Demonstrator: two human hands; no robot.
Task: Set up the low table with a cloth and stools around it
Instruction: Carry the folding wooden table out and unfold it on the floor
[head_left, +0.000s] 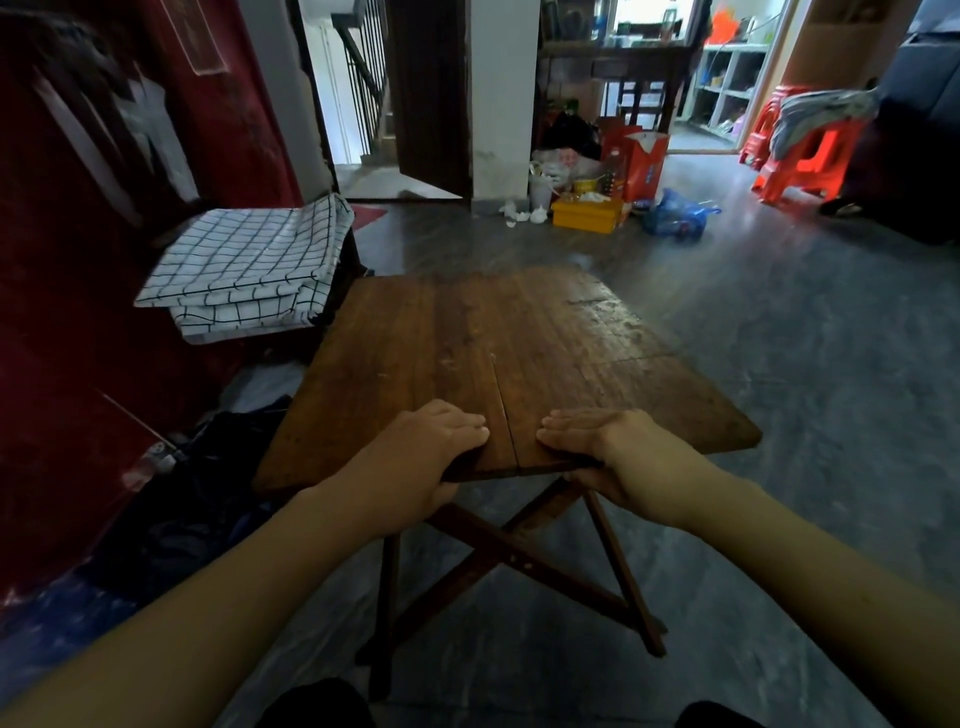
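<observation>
A low brown wooden table (519, 338) with crossed folding legs stands on the grey floor in front of me. My left hand (426, 457) grips its near edge, fingers on top and thumb underneath. My right hand (602, 447) grips the same edge just to the right, in the same way. A folded white cloth with a black grid pattern (249, 265) lies on a dark piece of furniture at the table's far left corner. Red plastic stools (800, 150) stand stacked at the far right with a grey cloth draped over them.
A red wall or door (78, 260) runs along the left, with dark clothes (208, 493) heaped at its foot. Boxes, bags and a yellow box (587, 213) clutter the floor by the white pillar. A dark sofa (919, 130) stands far right. Open floor lies to the table's right.
</observation>
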